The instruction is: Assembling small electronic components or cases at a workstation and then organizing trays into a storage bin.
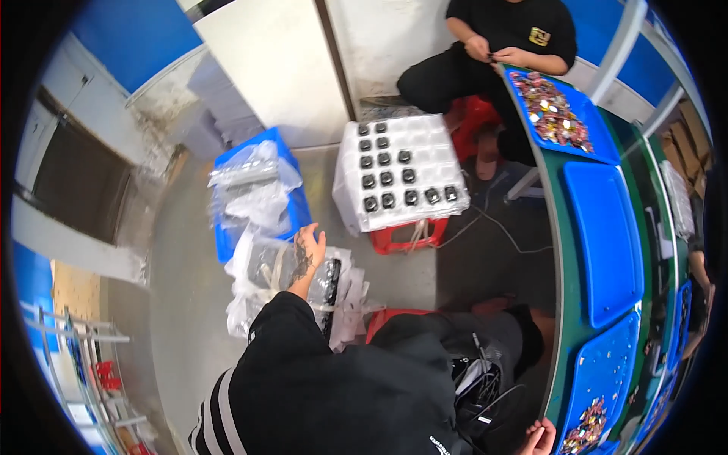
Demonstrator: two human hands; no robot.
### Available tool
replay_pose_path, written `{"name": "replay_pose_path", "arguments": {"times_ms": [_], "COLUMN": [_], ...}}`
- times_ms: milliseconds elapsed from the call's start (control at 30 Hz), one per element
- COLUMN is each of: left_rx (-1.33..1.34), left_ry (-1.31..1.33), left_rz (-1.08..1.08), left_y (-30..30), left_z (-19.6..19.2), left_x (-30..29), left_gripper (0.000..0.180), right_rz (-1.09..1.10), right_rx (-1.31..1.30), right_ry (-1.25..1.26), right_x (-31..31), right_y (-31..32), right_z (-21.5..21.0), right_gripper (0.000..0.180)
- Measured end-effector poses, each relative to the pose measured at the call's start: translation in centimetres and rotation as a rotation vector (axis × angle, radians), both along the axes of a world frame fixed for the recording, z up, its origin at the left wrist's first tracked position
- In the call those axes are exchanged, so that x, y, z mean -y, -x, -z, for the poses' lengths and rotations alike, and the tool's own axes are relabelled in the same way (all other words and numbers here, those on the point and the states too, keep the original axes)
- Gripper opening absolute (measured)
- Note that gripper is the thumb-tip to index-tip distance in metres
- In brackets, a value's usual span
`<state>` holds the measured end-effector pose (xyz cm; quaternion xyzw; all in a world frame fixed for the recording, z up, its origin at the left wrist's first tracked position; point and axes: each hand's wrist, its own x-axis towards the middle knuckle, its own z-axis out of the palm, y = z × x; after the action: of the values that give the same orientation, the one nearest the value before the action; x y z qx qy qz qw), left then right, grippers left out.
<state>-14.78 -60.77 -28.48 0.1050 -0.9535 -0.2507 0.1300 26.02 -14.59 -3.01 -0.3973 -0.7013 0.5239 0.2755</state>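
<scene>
My left hand [309, 246] reaches forward, its fingers apart and nothing visible in them. It is above the far edge of a bundle of clear plastic trays [262, 273] in white film, tied with pale strips. A row of black pieces [331, 292] lines the bundle's right side. At the lower right, by the green table's edge, my right hand [540, 437] has its fingers curled together; what they hold, if anything, is too small to make out. Beside it is a blue tray [607, 364] with many small multicoloured parts [588, 425] at its near end.
Ahead, a white tray stack [432, 152] bearing several black square pieces stands on a red stool [394, 236]. A blue bin [299, 201] holds plastic packaging. Another person [516, 30] sits at the far table end by a filled blue tray [531, 140]. Cables [523, 246] cross the floor.
</scene>
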Motion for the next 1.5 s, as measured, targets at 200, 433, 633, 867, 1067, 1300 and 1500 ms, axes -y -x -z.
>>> {"name": "replay_pose_path", "arguments": {"times_ms": [200,433,633,867,1067,1300,1500], "left_rx": [0.157,0.241,-0.018,-0.115,-0.265,-0.029,0.223], "left_ry": [0.359,0.237,0.175,0.16,0.065,-0.547,-0.843], "left_rz": [-0.042,-0.085,0.126,0.338,0.369,0.092,-0.108], "left_y": [-10.6,-9.1,-7.0,-5.2,-3.7,-4.7,-3.5], "left_z": [4.3,5.3,4.6,2.0,-3.1,0.4,-1.9], "left_x": [5.2,2.5,2.6,-6.4,-11.8,-10.2,-11.6], "left_gripper": [0.046,0.055,0.038,0.029,0.023,0.014,0.013], "right_rz": [-0.217,-0.307,-0.705,-0.509,-0.509,-0.754,-0.889], "right_rx": [-0.039,-0.092,-0.712,-0.793,-0.547,-0.269,-0.011], "right_ry": [0.054,-0.287,-0.822,-1.028,-0.952,-0.59,-0.478], "right_x": [0.8,2.6,4.4,4.0,3.6,0.5,0.3], "right_y": [3.2,6.8,8.2,4.3,6.2,10.2,15.9], "right_z": [-1.0,-4.9,-17.4,-17.8,-15.8,-10.8,-6.0], "right_gripper": [0.017,0.012,0.025,0.014,0.032,0.013,0.019]}}
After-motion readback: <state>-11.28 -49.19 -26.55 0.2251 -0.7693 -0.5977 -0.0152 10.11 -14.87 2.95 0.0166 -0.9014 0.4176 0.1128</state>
